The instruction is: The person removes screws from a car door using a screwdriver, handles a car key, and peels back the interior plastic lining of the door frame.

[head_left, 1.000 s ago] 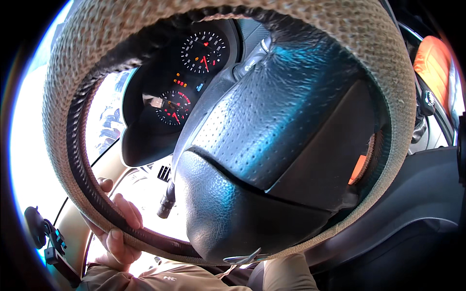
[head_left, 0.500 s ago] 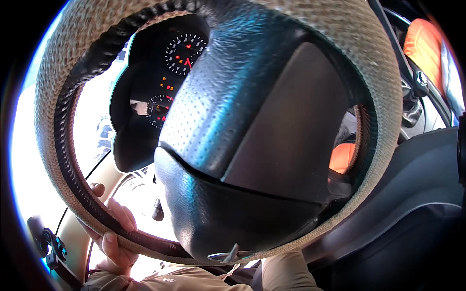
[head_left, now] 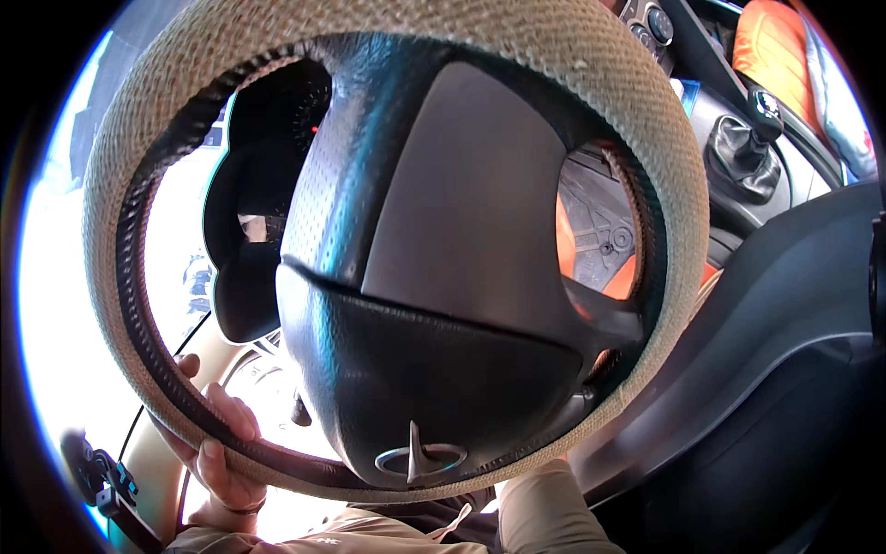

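A steering wheel fills the middle of the view, its rim wrapped in a woven tan cover with dark stitching along the inside. My left hand is closed round the lower left of this rim, fingers over its inner edge and thumb on the near side. A tan sleeve goes up behind the bottom of the wheel, right of centre. My right hand is hidden. Behind the wheel, the instrument cluster is mostly dark, with one small red light showing.
A gear lever with a dark boot stands at the upper right, near an orange seat. Round dash knobs show above it. A dark seat fills the lower right. A small clamp-like device sits at the lower left.
The cluster's several red and amber lights have mostly gone out. The view has shifted, so the wheel sits further left and the gear lever shows fully. My left hand keeps its hold.
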Tool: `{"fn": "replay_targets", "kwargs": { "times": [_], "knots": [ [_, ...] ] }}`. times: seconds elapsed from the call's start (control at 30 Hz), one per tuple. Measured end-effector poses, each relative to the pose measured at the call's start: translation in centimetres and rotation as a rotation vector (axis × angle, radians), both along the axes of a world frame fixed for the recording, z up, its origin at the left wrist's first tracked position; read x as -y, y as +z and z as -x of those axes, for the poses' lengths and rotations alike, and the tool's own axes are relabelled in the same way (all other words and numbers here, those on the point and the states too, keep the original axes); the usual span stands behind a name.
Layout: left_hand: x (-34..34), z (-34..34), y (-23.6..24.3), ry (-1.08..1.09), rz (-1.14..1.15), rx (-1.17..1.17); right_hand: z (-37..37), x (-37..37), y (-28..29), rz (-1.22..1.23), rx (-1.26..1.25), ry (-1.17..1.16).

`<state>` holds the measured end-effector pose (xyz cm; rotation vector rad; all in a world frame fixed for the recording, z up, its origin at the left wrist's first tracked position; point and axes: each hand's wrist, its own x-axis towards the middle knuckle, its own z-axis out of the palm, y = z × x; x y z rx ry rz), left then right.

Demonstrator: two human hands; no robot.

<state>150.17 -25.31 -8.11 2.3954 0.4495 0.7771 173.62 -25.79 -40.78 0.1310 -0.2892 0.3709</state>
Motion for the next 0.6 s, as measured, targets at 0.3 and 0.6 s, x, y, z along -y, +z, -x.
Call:
{"fn": "replay_targets", "kwargs": {
  "times": [0.3, 0.6],
  "knots": [
    [-0.7, 0.4, 0.0, -0.149, 0.059, -0.092, 15.1, -0.5, -6.5, 0.045, -0.562, -0.147],
    [-5.7, -0.4, 5.4, -0.602, 0.467, -0.381, 28.7, 1.2, -7.4, 0.02, -0.642, -0.128]
  ]
}}
